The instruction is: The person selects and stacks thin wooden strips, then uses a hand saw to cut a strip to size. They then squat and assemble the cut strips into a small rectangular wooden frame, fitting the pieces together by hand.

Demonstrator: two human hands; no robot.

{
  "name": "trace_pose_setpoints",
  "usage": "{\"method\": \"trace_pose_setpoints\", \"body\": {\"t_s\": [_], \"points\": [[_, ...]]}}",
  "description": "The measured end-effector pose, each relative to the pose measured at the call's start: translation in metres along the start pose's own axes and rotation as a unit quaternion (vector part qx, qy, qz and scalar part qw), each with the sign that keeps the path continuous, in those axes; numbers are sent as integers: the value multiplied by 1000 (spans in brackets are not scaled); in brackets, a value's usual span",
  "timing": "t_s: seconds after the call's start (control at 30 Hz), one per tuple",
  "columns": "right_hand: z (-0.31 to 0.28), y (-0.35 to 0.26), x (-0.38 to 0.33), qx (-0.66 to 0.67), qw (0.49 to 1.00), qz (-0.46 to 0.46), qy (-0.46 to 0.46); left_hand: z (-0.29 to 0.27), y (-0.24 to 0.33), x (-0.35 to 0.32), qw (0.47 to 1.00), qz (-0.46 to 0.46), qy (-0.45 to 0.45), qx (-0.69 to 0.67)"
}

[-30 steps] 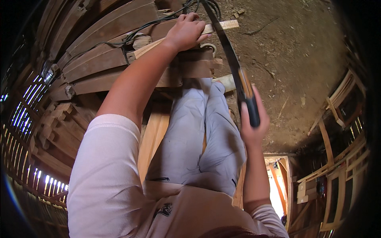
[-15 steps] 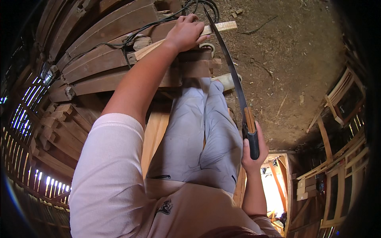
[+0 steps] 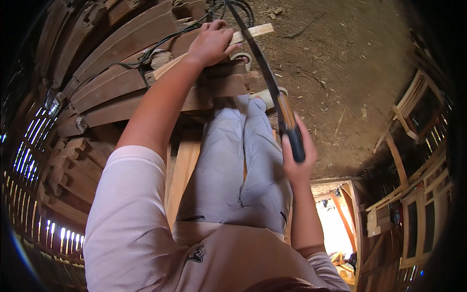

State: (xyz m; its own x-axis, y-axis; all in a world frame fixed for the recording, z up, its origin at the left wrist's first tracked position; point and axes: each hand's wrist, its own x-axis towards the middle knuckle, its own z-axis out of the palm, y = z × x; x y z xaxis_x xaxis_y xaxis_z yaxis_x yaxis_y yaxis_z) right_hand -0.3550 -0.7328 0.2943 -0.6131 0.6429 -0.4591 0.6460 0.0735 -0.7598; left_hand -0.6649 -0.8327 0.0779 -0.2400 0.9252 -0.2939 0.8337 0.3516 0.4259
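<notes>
Left hand (image 3: 210, 45) clamped on pale wooden strip (image 3: 262, 31), right hand (image 3: 298, 168) closed on handsaw (image 3: 266, 73)

The two hands are set well apart. The strip is laid across stacked brown beams (image 3: 114, 90), its free end jutting past the handsaw above the earth floor (image 3: 350, 97); whether the teeth are biting cannot be told. For a clean cut, the strip is best pressed firmly down, the left thumb kept off the line, and long, even strokes made. Black cable (image 3: 158, 46) near the saw's tip should be avoided.

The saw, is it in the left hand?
No, the right hand holds the saw, while the left hand holds a strip of wood.
</notes>
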Motion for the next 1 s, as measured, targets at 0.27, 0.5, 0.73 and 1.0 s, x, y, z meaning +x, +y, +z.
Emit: {"method": "trace_pose_setpoints", "body": {"t_s": [0.27,0.5,0.73,1.0], "points": [[-57,-27,-50,82,981,174,-2,-1,4,4,1000,2,-9,0],[-45,-43,-40,-13,986,151,-64,-8,6,2,1000,-4,-27,-9],[51,-39,77,47,998,42,-13,-9,4,6,999,7,-28,-28],[12,-30,20,4,996,89,-20,-1,0,0,999,-29,-13,-26]]}}
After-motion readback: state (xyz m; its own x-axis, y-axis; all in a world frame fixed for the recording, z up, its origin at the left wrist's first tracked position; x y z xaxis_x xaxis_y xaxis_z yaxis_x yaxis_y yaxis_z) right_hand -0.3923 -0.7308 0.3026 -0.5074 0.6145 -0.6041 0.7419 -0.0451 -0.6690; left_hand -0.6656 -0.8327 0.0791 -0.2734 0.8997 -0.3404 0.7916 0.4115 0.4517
